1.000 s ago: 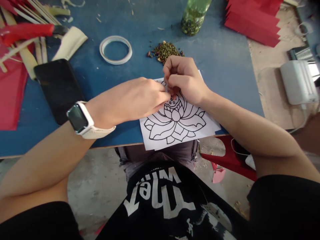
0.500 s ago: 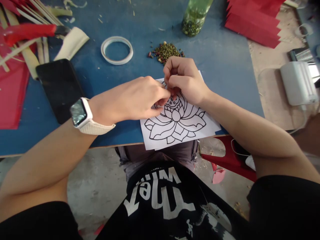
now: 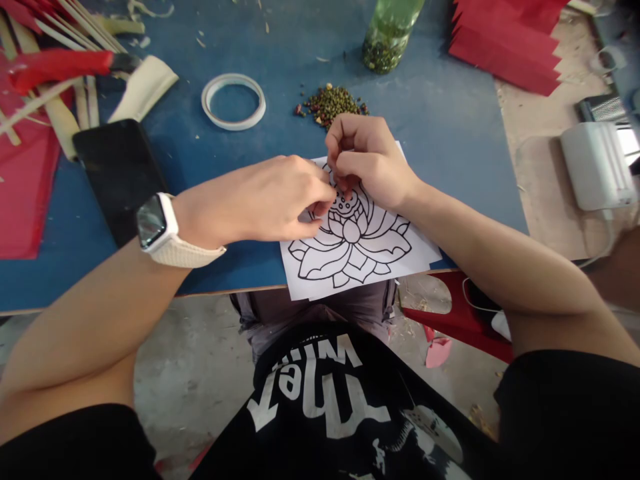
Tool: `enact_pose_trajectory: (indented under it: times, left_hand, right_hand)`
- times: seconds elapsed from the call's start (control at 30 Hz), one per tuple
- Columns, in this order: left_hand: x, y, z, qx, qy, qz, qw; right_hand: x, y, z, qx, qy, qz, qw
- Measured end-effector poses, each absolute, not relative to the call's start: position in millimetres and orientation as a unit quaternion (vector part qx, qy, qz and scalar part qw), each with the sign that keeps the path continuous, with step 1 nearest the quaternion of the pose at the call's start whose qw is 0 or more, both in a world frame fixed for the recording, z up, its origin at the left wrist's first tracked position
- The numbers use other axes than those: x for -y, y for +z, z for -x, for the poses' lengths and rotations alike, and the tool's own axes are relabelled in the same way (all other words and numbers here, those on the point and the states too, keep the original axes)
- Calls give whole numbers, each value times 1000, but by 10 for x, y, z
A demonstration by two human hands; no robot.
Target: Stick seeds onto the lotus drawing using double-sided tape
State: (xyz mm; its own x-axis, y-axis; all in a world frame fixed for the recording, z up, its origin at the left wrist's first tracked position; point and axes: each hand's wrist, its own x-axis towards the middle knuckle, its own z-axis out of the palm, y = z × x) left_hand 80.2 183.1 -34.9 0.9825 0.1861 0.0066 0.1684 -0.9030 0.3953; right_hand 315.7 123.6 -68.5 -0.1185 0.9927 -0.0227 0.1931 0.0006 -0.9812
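Observation:
A white sheet printed with a black-outlined lotus lies at the front edge of the blue table, another sheet peeking out beneath it. Over its upper left part is my left hand, palm down, fingers bent and the thumb apart from them, with nothing visible between. My right hand rests over the top of the drawing, thumb and fingers curled together in a pinch. Whatever it holds is hidden by the fingers. Just beyond it sits a small heap of green and reddish beans.
White tape roll, black phone and red-handled tool among pale strips lie to the left. A green bottle stands behind the beans. Red paper and a white charger are at right.
My left hand has shifted slightly left, its fingertips now a little apart from the right hand. My right hand has barely moved.

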Motion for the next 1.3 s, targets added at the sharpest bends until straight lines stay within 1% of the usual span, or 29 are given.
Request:
enact_pose_trajectory:
  times: [0.1, 0.2, 0.47, 0.57, 0.7, 0.9, 1.0, 1.1, 1.3]
  left_hand:
    - [-1761, -419, -834, -104, 23, -980, 170]
    - [-1704, -493, -848, -109, 38, -986, 118]
    - [-1564, -455, -867, -35, -11, -997, -71]
    - [-1576, -470, -875, -21, -20, -995, -99]
    - [-1694, -471, -834, -36, -16, -998, -38]
    - [-1913, -570, -741, -90, 36, -991, 96]
    - [-1985, -677, -735, -114, 55, -985, 116]
    - [-2029, -682, -741, -111, 51, -982, 143]
    - [-2089, -485, -742, -116, -17, -974, 191]
  right_hand:
    - [-1234, -699, -3157, 572, 488, 505, 424]
    - [-1246, -724, -3161, 580, 490, 482, 438]
    - [-1237, -700, -3141, 569, 500, 478, 445]
    - [-1253, -742, -3136, 568, 496, 469, 461]
    - [-1272, -783, -3152, 578, 492, 460, 461]
    - [-1205, -664, -3174, 638, 447, 475, 409]
    - [-1160, -593, -3167, 683, 431, 476, 347]
    - [-1131, -562, -3146, 704, 418, 491, 297]
    - [-1130, -573, -3156, 735, 373, 502, 265]
